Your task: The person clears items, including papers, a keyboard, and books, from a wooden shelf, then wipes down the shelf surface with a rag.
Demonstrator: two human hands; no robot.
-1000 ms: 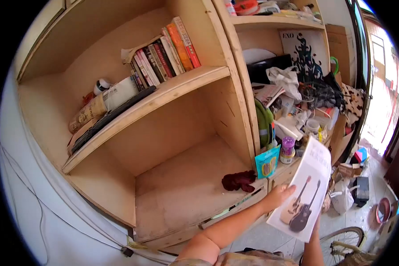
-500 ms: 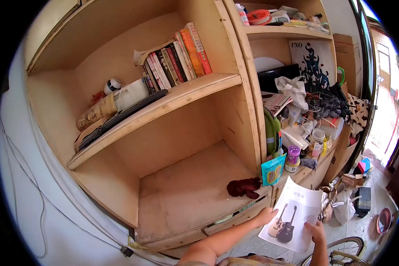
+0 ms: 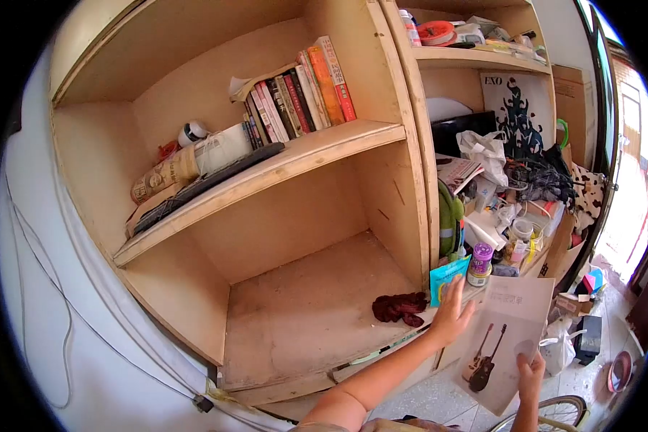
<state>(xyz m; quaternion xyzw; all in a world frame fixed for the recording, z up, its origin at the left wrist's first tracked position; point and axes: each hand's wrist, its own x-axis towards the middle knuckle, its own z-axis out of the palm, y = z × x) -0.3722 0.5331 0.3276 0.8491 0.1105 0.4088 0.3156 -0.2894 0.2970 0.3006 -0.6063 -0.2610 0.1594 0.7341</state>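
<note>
My right hand [image 3: 530, 376] grips the lower right edge of a thin booklet [image 3: 510, 324] whose pale cover shows two guitars. Off the booklet's left side, my left hand [image 3: 451, 311] is raised with its fingers apart and nothing in it. Behind those fingers stands a teal pouch [image 3: 439, 279], partly covered by them. A purple-lidded jar [image 3: 480, 264] is right beside the pouch. To the left of my left hand, a crumpled dark red cloth [image 3: 398, 308] lies on the lower shelf near its front edge.
A wooden shelf unit [image 3: 266, 182] fills the left, with a row of books [image 3: 299, 93] and a black keyboard [image 3: 209, 187] on its middle board. Clutter and a white plastic bag [image 3: 484, 153] crowd the right counter. A bicycle wheel [image 3: 563, 412] is below.
My left hand has let go of the booklet and risen toward the teal pouch with spread fingers. The booklet has shifted right and tilted in my right hand. The view has turned slightly.
</note>
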